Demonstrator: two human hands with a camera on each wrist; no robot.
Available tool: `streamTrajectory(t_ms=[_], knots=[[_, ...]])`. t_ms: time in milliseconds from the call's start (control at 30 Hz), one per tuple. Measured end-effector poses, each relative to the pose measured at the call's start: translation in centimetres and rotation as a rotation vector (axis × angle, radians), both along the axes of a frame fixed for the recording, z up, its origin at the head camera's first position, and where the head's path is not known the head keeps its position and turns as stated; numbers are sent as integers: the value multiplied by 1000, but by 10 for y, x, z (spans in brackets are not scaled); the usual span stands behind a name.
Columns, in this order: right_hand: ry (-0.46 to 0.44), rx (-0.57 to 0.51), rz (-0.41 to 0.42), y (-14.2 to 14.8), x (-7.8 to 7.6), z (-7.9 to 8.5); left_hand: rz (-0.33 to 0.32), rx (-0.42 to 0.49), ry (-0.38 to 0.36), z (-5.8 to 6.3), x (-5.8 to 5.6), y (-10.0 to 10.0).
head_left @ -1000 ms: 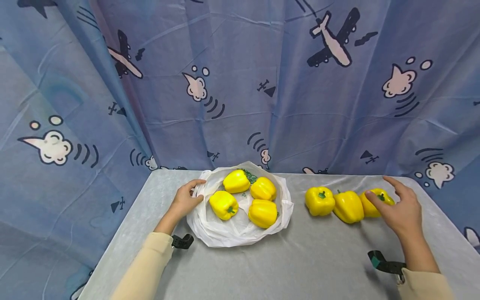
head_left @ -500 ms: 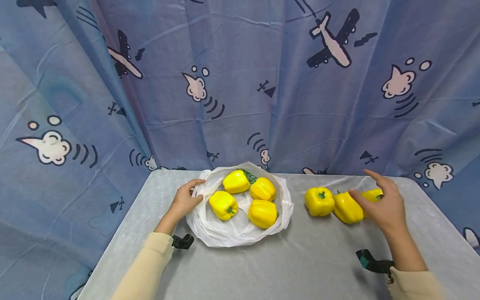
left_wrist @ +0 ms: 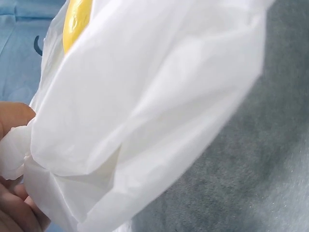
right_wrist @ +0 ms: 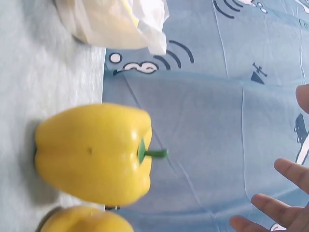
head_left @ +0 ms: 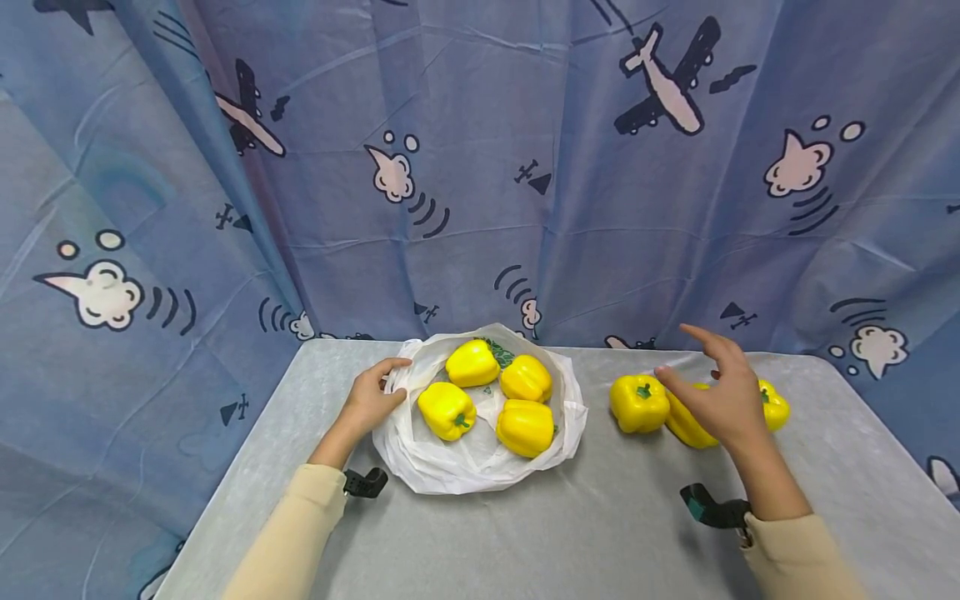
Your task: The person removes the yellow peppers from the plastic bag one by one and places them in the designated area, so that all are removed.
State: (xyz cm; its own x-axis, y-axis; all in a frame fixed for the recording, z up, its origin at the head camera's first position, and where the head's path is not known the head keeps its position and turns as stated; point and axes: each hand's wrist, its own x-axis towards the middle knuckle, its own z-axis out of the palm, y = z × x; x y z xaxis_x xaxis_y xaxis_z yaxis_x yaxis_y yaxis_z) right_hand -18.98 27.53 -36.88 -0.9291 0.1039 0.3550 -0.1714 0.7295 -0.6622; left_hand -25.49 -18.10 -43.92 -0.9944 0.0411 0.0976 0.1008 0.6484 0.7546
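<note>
Towards the far edge of the grey tabletop (head_left: 600,525), left hand (head_left: 370,397) pinching a crumpled white plastic bag (head_left: 461,480), four glossy yellow bell peppers (head_left: 525,427) inside; right hand (head_left: 726,402) spread, empty, near three loose yellow bell peppers (head_left: 637,405) nearer the right corner: a reach, seemingly, calling next for a grip on one.

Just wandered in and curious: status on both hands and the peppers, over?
Left hand grips white bag. Right hand open, empty, over three loose peppers. Four bagged peppers. Bag open at top, nothing seen blocking it.
</note>
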Motion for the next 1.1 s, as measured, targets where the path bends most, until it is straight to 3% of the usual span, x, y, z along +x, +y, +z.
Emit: streamTrajectory(t_ms=[600, 1100], knots=[[17, -56, 128, -58, -21, 2, 2, 15, -12, 1, 0, 0], [-26, -82, 200, -99, -36, -6, 3, 23, -23, -3, -2, -2]])
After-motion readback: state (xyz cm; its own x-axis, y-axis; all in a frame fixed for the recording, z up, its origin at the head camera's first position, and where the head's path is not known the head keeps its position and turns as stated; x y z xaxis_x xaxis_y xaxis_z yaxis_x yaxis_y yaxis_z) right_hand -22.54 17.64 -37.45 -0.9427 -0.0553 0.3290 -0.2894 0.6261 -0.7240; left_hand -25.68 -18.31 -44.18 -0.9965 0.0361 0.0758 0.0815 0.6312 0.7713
